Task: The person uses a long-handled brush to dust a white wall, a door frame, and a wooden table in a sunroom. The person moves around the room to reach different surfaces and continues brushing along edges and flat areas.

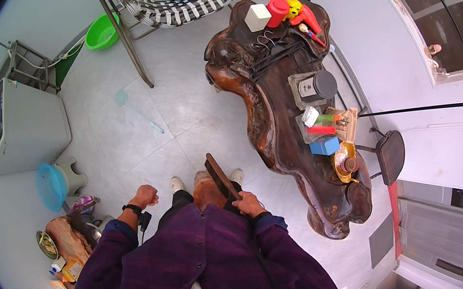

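Observation:
My right hand [251, 204] grips the handle end of a long wooden brush [223, 176] with dark bristles. The brush points forward and to the left, over a reddish-brown wooden stump [209, 191] between my legs. My left hand [145, 196] hangs over the floor beside my left leg, its fingers curled in, with nothing visible in it. A carved root-wood tea table [269, 118] stands ahead and to the right. On it are a dark canister [320, 86], a blue box [324, 145], a red canister [277, 12] and a black metal rack [276, 61].
A woven hanging chair [175, 12] with clothes is at the far left, its metal stand near a green basin [103, 32]. A fly swatter [140, 111] lies on the tiles. Leftward are a washing machine [34, 128], a blue basin [48, 187] and a stool [70, 176].

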`<state>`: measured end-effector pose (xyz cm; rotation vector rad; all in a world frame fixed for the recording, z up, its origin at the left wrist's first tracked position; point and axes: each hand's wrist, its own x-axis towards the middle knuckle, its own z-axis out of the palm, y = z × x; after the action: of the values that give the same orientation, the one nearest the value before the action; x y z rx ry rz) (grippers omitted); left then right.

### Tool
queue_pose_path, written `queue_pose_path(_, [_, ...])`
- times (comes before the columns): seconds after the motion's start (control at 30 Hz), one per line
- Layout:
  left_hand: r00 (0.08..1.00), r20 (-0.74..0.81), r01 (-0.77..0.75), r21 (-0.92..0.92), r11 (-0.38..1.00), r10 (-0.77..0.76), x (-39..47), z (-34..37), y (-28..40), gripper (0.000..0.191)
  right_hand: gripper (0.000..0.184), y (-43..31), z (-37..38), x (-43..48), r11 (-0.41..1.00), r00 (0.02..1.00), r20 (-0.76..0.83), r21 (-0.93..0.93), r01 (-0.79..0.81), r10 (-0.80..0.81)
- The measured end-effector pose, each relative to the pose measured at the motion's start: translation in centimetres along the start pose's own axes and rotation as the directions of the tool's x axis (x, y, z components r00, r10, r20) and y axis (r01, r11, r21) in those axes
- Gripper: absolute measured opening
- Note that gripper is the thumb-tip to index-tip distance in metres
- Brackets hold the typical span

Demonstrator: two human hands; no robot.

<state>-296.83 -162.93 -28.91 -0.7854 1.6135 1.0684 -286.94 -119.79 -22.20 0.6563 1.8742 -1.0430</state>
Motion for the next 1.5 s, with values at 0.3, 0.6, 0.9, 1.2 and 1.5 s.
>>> queue_pose_path(0.3, [0.98,0.079,-0.197,0.273,0.942,0.182,-2.6,16.3,10.3,0.021,0.027,4.3,-8.6,2.1,0.927,0.992,0.039,0.361,0.099,-0.121])
queue_pose_path(0.6, [0.945,0.256,-0.314,0.547,0.776,0.202,-3.6,24.7,16.3,0.023,0.036,6.5,-16.2,1.8,0.858,0.943,-0.2,0.398,0.326,-0.265])
queue_pose_path(0.9, [0.958,0.278,-0.238,0.612,0.754,0.077,2.1,21.4,21.0,0.023,0.042,3.5,-18.5,4.6,0.846,0.527,-0.838,0.175,0.504,-0.141])
queue_pose_path(1.2, [0.924,0.341,-0.32,0.446,0.836,0.171,6.1,14.2,28.9,0.024,0.041,-8.0,-15.6,7.0,0.879,0.66,-0.737,0.211,0.427,-0.144])
queue_pose_path(1.5, [0.984,0.118,-0.163,0.333,0.929,0.13,8.4,4.1,29.2,0.019,0.016,-11.1,-25.0,12.5,0.813,0.583,-0.812,0.337,0.474,-0.003])
